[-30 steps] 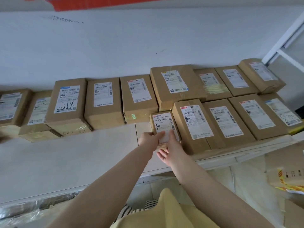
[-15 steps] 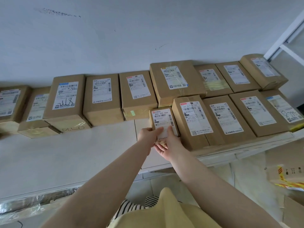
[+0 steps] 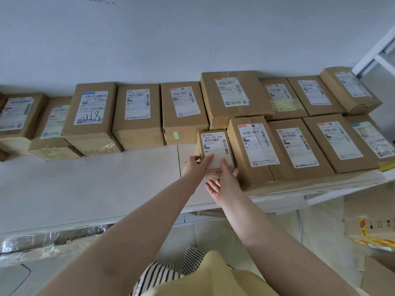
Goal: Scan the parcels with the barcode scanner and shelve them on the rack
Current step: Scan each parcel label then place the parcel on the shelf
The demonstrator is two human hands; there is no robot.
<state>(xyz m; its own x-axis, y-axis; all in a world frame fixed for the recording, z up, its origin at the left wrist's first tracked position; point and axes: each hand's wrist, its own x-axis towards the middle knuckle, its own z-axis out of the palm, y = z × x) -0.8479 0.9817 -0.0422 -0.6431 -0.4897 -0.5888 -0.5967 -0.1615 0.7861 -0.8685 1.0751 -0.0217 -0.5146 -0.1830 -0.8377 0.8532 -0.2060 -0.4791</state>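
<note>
Shelving step, near its end by my read: both hands are setting a small parcel (image 3: 215,147) onto the rack shelf (image 3: 89,184). No scanner in view, so the scan of this one is presumably done; cannot confirm.

Nearest: a yellow garment (image 3: 205,276) and a striped cloth (image 3: 162,272) at the bottom edge, both forearms reaching up from there.

Right hand (image 3: 222,184): palm up, fingers straight, tips against the small parcel's near end and lower label edge. Not curled round it; it props and pushes.

Left hand (image 3: 195,167): at the small parcel's near-left corner, index finger laid straight across the label, thumb at the left side. It looks like a light steadying touch rather than a grip, but the other fingers are hidden, so not certain.

Small parcel: brown carton, white label facing up with barcode and the number 866 303 666, red logo at its top-left corner. It sits on the shelf, its right side against a bigger box (image 3: 254,146), its far end just in front of the back row.

Right of the small parcel: a front row of boxes running to the shelf end. Behind it: the back row (image 3: 136,116) along the wall (image 3: 192,35), labels up. Left of it: bare shelf.

Next move, as I judge it: nudge the small parcel square against the bigger box, let go with both hands, fetch the next parcel and scan. Needs only a gentle push; the carton is light and could skew.
</note>
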